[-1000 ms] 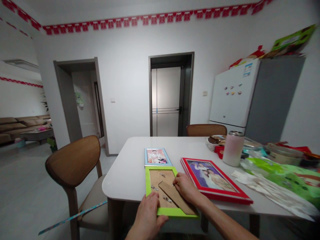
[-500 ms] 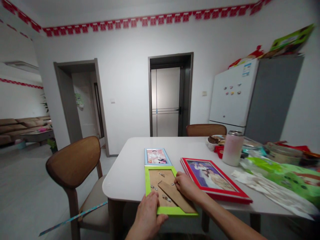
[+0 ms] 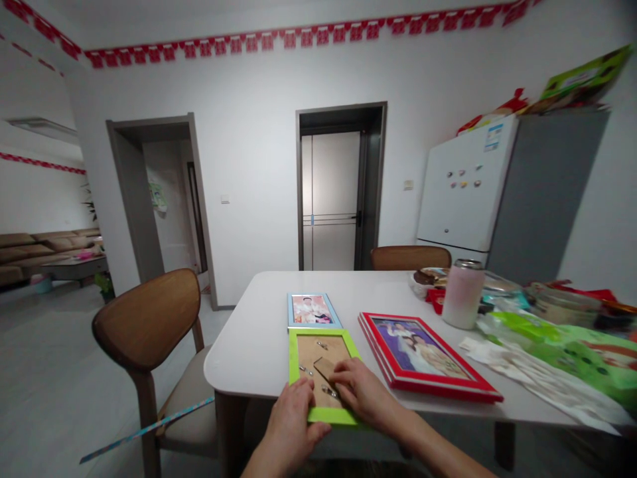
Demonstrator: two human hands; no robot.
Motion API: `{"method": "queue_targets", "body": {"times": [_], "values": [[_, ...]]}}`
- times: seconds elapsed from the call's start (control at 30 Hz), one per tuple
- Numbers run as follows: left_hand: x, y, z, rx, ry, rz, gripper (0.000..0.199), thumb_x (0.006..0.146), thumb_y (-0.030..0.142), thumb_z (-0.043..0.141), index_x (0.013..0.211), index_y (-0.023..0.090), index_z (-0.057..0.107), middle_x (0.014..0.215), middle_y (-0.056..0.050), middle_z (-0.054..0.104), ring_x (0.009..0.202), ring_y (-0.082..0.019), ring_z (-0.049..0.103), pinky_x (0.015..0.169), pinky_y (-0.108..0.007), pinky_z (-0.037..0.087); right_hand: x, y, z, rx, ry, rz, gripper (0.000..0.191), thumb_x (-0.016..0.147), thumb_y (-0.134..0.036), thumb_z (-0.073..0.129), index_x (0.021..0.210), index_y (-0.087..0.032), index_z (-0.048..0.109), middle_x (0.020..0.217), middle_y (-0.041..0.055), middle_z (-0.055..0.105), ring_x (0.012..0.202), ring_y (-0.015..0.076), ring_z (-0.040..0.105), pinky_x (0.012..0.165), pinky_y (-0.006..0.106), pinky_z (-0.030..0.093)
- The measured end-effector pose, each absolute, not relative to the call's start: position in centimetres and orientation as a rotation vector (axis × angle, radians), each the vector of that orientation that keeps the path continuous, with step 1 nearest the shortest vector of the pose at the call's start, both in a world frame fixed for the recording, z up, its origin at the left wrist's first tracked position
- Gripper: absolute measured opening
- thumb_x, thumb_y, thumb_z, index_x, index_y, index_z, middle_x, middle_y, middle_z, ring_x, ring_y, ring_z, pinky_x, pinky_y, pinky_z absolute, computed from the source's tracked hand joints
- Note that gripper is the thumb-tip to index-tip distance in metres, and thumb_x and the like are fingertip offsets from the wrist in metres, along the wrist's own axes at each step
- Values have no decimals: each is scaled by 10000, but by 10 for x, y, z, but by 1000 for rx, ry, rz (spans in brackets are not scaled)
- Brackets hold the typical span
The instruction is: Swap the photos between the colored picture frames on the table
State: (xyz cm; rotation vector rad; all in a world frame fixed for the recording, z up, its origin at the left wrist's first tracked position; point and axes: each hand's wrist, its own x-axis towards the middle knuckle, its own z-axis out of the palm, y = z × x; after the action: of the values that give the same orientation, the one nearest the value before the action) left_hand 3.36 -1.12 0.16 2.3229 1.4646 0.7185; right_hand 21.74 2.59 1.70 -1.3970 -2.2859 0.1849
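A lime-green photo frame lies face down at the table's near edge, its brown backing board showing. Small metal clips sit on the board, and a flat brown stand lies slanted across it. My left hand grips the frame's lower left corner, fingers on top and thumb at the near edge. My right hand is curled over the right side, its fingertips at the stand by the lower clip; it covers much of the stand. Touching the far edge is a light-blue framed photo.
To the right, red photo frames are stacked, the top one face up. Beyond stand a pink-white bottle, white cloth gloves and a green plastic package. A wooden chair is at the left, another behind the table.
My right hand has moved left and inward from the frame's right edge, over the stand, and now hides its lower part. My left hand stays at the lower left corner.
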Motion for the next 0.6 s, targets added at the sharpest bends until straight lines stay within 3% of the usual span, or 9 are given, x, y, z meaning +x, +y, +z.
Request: {"method": "queue_targets", "body": {"times": [0.33,0.6], "values": [[33,-6,-5,2293,1405,773,545,614,281,621,1115,141,456,1136,-81,510,1090,-200,406,952,-295,286,209,-1,26,-1100,-2484,64,228,762,-186,399,686,-210,612,877,35,517,846,166,440,749,304,343],[32,-7,-5,2274,1370,825,548,601,272,644,1107,154,468,1072,-58,541,1055,-196,430,931,-287,307,218,-12,32,-1012,-2516,117,223,765,-209,405,768,-224,627,907,41,518,874,169,438,768,307,342]]}}
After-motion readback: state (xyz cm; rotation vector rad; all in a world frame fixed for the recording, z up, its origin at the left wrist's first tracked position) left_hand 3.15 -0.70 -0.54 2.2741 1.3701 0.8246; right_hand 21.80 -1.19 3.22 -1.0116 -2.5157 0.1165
